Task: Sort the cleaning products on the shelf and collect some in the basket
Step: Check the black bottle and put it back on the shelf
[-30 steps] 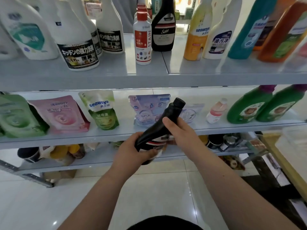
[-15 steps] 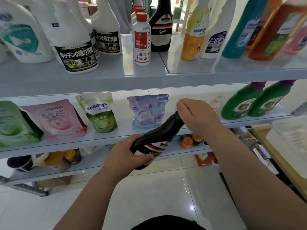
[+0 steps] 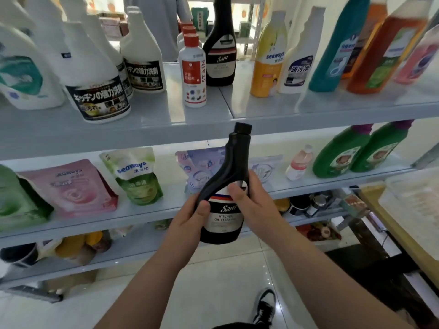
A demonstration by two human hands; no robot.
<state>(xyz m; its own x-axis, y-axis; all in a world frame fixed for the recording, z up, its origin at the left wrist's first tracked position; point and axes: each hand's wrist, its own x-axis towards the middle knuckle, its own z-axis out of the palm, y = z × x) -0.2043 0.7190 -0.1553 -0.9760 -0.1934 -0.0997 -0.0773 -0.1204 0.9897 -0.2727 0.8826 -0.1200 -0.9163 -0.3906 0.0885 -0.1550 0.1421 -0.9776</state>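
Black kitchen-cleaner bottle [image 3: 225, 186] stands upright mid-frame, clamped in the grip of the left hand [image 3: 190, 219] at 8 o'clock and right hand [image 3: 254, 200] at 4 o'clock, its twin [image 3: 221, 55] on the top shelf [image 3: 166, 124] at 12 o'clock; sorting seems unfinished, this bottle neither shelved nor basketed.

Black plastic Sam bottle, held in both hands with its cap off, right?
No: the head view shows its black cap on. The black plastic Sam bottle is held by the left hand and right hand.

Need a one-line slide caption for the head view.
Left hand and right hand hold a black Sam bottle upright before a stocked shelf.
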